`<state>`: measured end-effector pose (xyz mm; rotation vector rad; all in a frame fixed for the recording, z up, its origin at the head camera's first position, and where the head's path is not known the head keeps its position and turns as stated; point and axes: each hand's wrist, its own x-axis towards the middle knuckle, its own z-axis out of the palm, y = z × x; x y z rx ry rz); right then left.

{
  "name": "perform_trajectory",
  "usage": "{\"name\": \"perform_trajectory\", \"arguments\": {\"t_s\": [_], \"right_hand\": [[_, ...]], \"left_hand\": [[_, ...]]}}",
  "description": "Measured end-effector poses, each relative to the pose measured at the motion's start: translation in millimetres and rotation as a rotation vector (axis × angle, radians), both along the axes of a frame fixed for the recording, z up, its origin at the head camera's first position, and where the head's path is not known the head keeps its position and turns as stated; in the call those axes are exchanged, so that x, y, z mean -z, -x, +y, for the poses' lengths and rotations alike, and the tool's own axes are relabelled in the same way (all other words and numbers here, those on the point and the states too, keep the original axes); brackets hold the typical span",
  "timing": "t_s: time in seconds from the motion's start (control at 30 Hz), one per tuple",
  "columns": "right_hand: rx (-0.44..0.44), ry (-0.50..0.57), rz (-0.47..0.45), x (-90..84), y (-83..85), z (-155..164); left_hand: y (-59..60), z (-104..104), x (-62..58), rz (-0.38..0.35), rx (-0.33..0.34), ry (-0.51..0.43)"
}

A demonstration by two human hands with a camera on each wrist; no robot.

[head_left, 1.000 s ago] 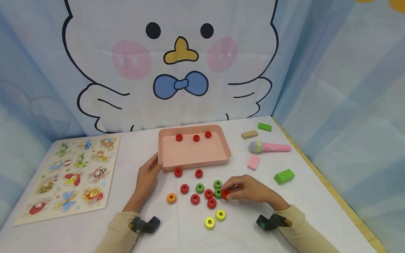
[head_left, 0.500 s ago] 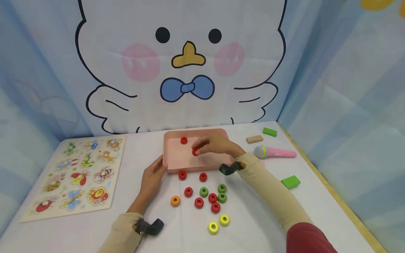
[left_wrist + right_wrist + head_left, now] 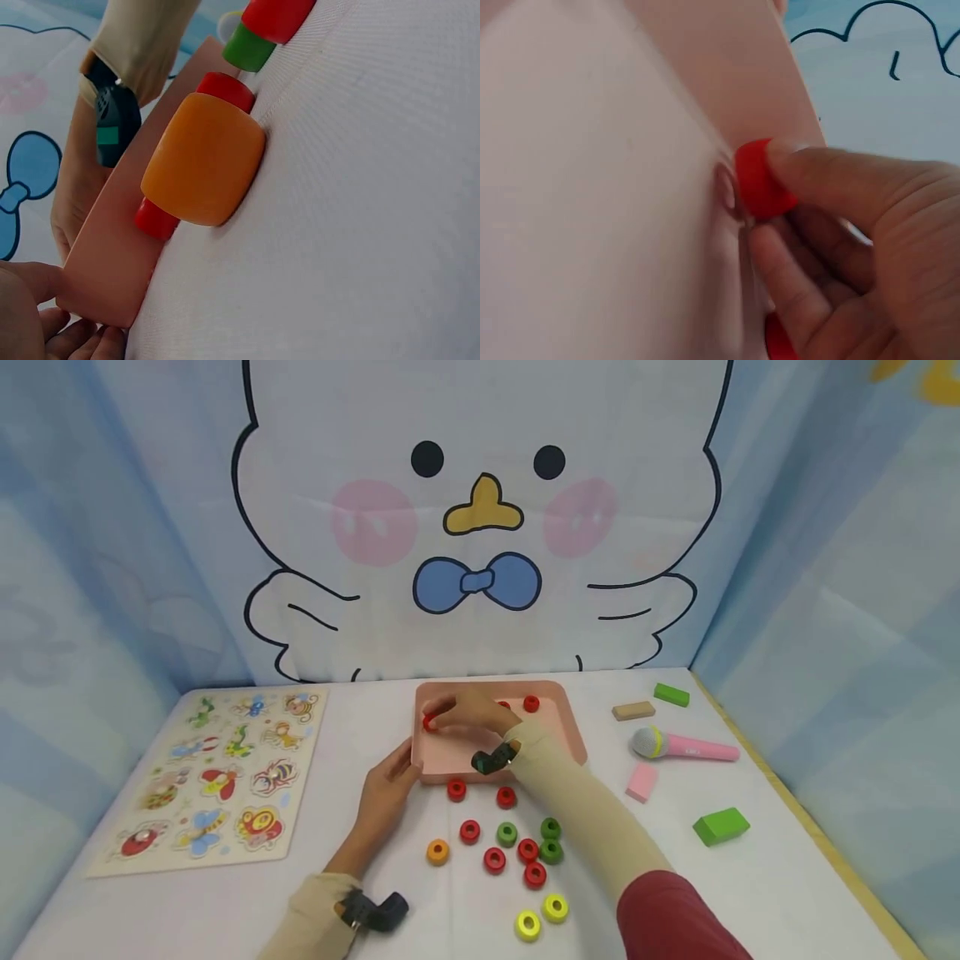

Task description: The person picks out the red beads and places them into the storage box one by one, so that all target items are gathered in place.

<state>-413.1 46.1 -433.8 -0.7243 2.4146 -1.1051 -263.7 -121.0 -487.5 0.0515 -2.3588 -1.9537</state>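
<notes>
My left hand (image 3: 386,789) grips the front left corner of a shallow pink tray (image 3: 442,778); in the left wrist view its thumb lies at the tray's rim, with the fingers below. Reaching over the tray, my right hand (image 3: 472,710) pinches a red bead (image 3: 761,180) between thumb and fingers, close over the tray floor near the left wall. A second red bead (image 3: 780,341) shows partly behind those fingers in the right wrist view. Farther right in the tray sits another red bead (image 3: 531,703), and one more is mostly covered by my right hand.
Before the tray lie several red beads (image 3: 494,860), green beads (image 3: 506,834), yellow beads (image 3: 527,926) and an orange bead (image 3: 438,852). An insect puzzle board (image 3: 225,777) is at left. To the right are a toy microphone (image 3: 686,746), green blocks (image 3: 722,826), a pink block (image 3: 641,782) and a wooden block (image 3: 633,710).
My right hand has picked up a red bead from beside the green ones and carried it over the tray to its left side. The left hand keeps its grip on the corner.
</notes>
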Motion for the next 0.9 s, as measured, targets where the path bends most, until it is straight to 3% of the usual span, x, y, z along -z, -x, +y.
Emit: {"name": "perform_trajectory", "arguments": {"t_s": [0.3, 0.53, 0.73, 0.9], "right_hand": [[-0.035, 0.030, 0.038, 2.9, -1.7, -2.9], [-0.015, 0.023, 0.024, 3.7, -5.1, 2.2], [0.034, -0.025, 0.085, -2.7, -11.0, 9.7], [0.014, 0.014, 0.098, -5.3, -18.4, 18.5]], "left_hand": [[-0.2, 0.5, -1.5, 0.045, 0.011, -0.029], [-0.6, 1.8, 1.2, 0.036, 0.024, -0.050], [0.2, 1.5, -0.2, 0.046, 0.027, -0.041], [0.0, -0.4, -0.5, 0.018, 0.016, -0.019]]}}
